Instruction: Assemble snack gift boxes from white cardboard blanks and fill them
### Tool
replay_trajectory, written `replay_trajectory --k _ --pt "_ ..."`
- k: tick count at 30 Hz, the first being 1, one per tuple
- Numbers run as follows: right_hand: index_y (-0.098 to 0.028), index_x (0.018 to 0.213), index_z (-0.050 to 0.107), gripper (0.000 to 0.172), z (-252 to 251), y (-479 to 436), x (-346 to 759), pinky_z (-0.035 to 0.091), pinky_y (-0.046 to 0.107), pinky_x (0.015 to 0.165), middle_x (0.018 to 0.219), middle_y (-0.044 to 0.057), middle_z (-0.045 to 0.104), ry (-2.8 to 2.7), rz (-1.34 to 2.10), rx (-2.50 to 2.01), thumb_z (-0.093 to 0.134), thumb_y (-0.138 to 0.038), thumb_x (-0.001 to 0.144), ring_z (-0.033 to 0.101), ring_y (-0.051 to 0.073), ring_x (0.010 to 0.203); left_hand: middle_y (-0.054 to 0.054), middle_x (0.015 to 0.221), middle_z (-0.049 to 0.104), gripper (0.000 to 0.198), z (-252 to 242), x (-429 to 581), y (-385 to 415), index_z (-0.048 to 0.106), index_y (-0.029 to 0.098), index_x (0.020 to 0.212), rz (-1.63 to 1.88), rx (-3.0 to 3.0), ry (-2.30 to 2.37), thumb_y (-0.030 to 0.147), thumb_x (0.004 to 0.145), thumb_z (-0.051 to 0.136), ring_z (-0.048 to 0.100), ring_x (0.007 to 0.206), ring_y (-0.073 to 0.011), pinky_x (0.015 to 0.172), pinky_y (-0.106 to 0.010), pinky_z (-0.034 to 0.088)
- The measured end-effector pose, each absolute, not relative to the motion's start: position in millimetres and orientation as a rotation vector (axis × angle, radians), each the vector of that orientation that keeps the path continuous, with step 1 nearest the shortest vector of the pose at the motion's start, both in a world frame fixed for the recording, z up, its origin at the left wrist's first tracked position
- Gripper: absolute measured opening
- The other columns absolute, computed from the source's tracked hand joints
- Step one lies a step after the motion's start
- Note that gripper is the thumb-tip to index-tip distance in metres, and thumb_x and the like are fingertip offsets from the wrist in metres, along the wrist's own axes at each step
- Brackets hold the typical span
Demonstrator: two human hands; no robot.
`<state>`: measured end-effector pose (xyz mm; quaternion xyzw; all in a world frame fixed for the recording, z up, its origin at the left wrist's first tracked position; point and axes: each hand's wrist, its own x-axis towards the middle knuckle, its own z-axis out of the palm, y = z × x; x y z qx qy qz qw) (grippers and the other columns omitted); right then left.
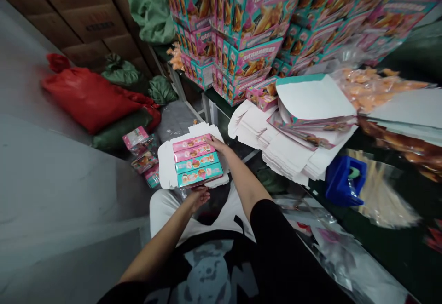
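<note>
Several slim pink and teal boxes [197, 160] lie side by side in a block above my lap. Under them spreads a white, unfolded carton [167, 163]. My right hand [218, 145] grips the far right corner of the block, with its fingertips on the pink end. At the near edge, below the teal boxes, is my left hand [199, 197], palm partly up and fingers loosely bent. Its fingers hold nothing that I can see, and whether it touches the boxes' edge is unclear.
Flat white cartons [290, 157] pile up on the table at right, beside a blue tape dispenser [340, 180] and wooden sticks [383, 193]. Printed boxes [262, 14] are stacked behind. Red sacks [93, 94] and small boxes [141, 154] lie at left.
</note>
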<state>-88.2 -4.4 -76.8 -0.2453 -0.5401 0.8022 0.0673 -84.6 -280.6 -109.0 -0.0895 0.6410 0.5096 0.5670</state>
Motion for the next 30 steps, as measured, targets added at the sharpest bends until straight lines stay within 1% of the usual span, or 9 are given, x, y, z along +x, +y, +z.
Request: replay_trajectory --k 4,7,11,14,16,20,25,27,30 --pt "-0.029 0.147 0.033 0.084 -77 -7 -73 0.047 0.047 0.104 0.149 0.010 0.047 -1.574 2.361 -0.939 0.058 -0.072 0.080 0.054 0.026 0.127 -0.007 0.071 0.071 0.017 -68 -77 -301 0.067 0.020 0.078 1.195 -0.066 1.529 0.019 0.070 0.082 0.067 0.057 -0.0165 0.047 -0.022 0.047" --pt "-0.030 0.145 0.038 0.083 -83 -10 -60 0.046 0.051 0.104 0.150 0.010 0.046 -1.521 2.356 -1.072 0.047 -0.081 0.079 0.047 0.031 0.134 -0.005 0.070 0.069 0.023 -33 -104 -311 0.063 0.017 0.079 1.361 -0.032 1.604 0.027 0.071 0.082 0.062 0.055 -0.0129 0.048 -0.021 0.045" --pt "-0.027 0.134 0.053 0.087 -86 -16 -52 0.048 0.047 0.102 0.137 0.011 0.059 -1.485 2.431 -1.142 0.041 -0.089 0.075 0.054 0.031 0.125 0.006 0.058 0.050 0.029 3 -173 -304 0.049 0.019 0.082 1.716 -0.089 1.801 0.044 0.097 0.049 0.044 0.049 -0.0060 0.051 -0.016 0.038" --pt "-0.026 0.119 0.063 0.078 -84 -19 -54 0.048 0.045 0.101 0.120 0.007 0.070 -1.546 2.501 -1.009 0.046 -0.088 0.074 0.063 0.028 0.110 0.004 0.067 0.051 0.040 7 -212 -284 0.049 0.019 0.094 1.787 -0.149 1.889 0.056 0.100 0.034 0.044 0.054 -0.0069 0.056 -0.018 0.039" --pt "-0.027 0.114 0.064 0.071 -82 -19 -58 0.049 0.045 0.100 0.113 0.005 0.073 -1.597 2.515 -0.955 0.056 -0.083 0.073 0.066 0.026 0.103 0.000 0.079 0.059 0.050 -1 -223 -266 0.051 0.017 0.104 1.731 -0.196 1.924 0.064 0.094 0.041 0.052 0.063 -0.0097 0.062 -0.022 0.044" --pt "-0.023 0.107 0.066 0.062 -82 -20 -63 0.052 0.047 0.098 0.104 0.008 0.076 -1.635 2.568 -1.008 0.071 -0.072 0.070 0.070 0.027 0.095 -0.013 0.096 0.069 0.066 -27 -219 -235 0.059 0.014 0.110 1.382 -0.204 1.784 0.073 0.081 0.055 0.066 0.085 -0.0241 0.077 -0.039 0.053" --pt "-0.021 0.110 0.065 0.055 -74 -27 -53 0.054 0.049 0.097 0.108 0.010 0.076 -1.567 2.676 -0.795 0.075 -0.060 0.073 0.070 0.030 0.100 -0.015 0.093 0.075 0.059 -35 -205 -232 0.066 0.014 0.104 1.392 -0.091 1.673 0.060 0.069 0.078 0.070 0.091 -0.0315 0.089 -0.046 0.054" --pt "-0.021 0.120 0.061 0.060 -65 -29 -45 0.053 0.051 0.100 0.116 0.011 0.073 -1.556 2.642 -0.664 0.077 -0.056 0.074 0.069 0.031 0.106 -0.015 0.094 0.075 0.059 -30 -201 -238 0.066 0.014 0.106 1.429 -0.015 1.674 0.059 0.069 0.078 0.071 0.092 -0.0320 0.089 -0.046 0.055" --pt "-0.026 0.142 0.044 0.083 -49 -29 -35 0.047 0.051 0.108 0.137 0.008 0.062 -1.596 2.484 -0.592 0.080 -0.049 0.071 0.059 0.031 0.124 -0.012 0.104 0.074 0.061 -20 -200 -247 0.063 0.018 0.114 1.566 0.196 1.745 0.057 0.070 0.078 0.068 0.102 -0.0304 0.091 -0.043 0.055"
